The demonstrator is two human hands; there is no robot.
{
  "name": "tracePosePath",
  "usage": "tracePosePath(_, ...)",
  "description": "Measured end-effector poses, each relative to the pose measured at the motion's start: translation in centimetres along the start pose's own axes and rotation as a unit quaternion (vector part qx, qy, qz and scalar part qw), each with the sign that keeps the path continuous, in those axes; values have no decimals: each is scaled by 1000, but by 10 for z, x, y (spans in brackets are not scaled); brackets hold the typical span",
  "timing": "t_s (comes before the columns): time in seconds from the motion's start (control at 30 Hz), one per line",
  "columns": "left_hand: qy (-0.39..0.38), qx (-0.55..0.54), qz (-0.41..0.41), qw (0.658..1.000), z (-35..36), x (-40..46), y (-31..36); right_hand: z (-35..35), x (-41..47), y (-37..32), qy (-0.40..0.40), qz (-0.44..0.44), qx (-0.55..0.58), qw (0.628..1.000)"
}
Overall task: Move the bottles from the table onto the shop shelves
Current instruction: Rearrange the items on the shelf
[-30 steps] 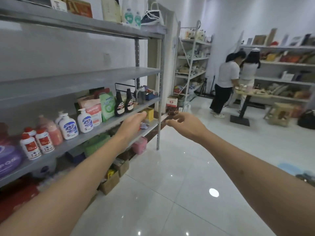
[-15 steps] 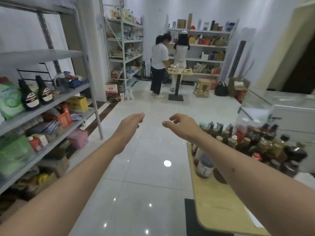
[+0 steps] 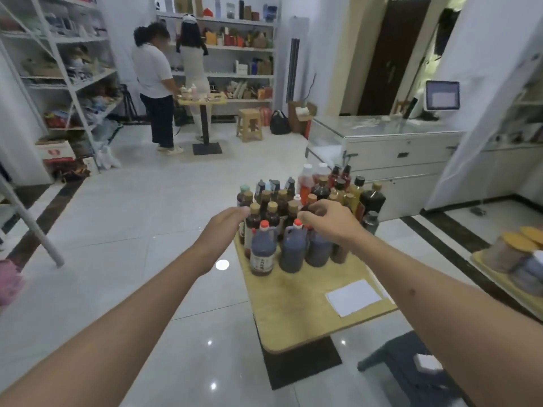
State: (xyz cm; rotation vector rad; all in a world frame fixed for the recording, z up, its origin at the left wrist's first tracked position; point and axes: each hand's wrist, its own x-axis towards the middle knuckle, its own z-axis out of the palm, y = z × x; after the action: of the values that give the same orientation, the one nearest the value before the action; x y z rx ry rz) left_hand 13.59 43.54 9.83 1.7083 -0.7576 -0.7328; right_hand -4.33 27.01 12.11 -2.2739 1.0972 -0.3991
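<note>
Where the bottles (image 3: 305,218) stood packed together at the far end of the pale wooden table (image 3: 296,301), most were dark, round-shouldered and capped in tan, with two squat red-capped jugs at the near edge of the cluster. The right hand (image 3: 329,220) hovered over the tops with its fingers loosely curled and gripping nothing that I could see. The left hand (image 3: 223,227) reached in beside the leftmost bottles, fingers straight and relaxed, also empty. A white sheet of paper (image 3: 354,296) lay flat on the bare near part of the table. Beyond, on the glossy white tiled floor (image 3: 147,218), two people (image 3: 152,71) stood at a small pedestal table before white shelving (image 3: 235,48), and a metal-fronted counter (image 3: 390,148) stretched along the right.
</note>
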Motion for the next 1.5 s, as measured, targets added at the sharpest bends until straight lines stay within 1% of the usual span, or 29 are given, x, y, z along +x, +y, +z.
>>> tracePosePath(0.17, -32, 6, -14, 999, 49, 24, -2, -28, -1, 58, 38, 73, 4, 997)
tracePosePath(0.3, -53, 16, -18, 998, 93, 40, 2, -47, 6, 105, 44, 106, 1, 993)
tracePosePath(0.47, -65, 6, -31, 997, 154, 63, 12, -76, 28, 157, 41, 102, 1, 994)
tracePosePath(0.6, -58, 3, -27, 998, 208, 82, 26, -102, 49, 194, 25, 79, 12, 997)
tracePosePath(0.77, -63, -4, -35, 997, 262, 99, 32, -121, 74, 232, 0, 74, 8, 997)
tracePosePath(0.93, -67, 0, -62, 996, 292, 125, 34, -122, 106, 256, -20, 66, 16, 998)
tracePosePath(1.1, -78, 34, -88, 992, 311, 165, 26, -110, 149, 272, -40, 71, 14, 997)
tracePosePath(1.33, -124, 14, -141, 982, 346, 216, 16, -89, 205, 298, -66, 94, -11, 993)
tracePosePath(1.5, -143, -1, -157, 977, 368, 243, 20, -76, 235, 319, -93, 103, -25, 990)
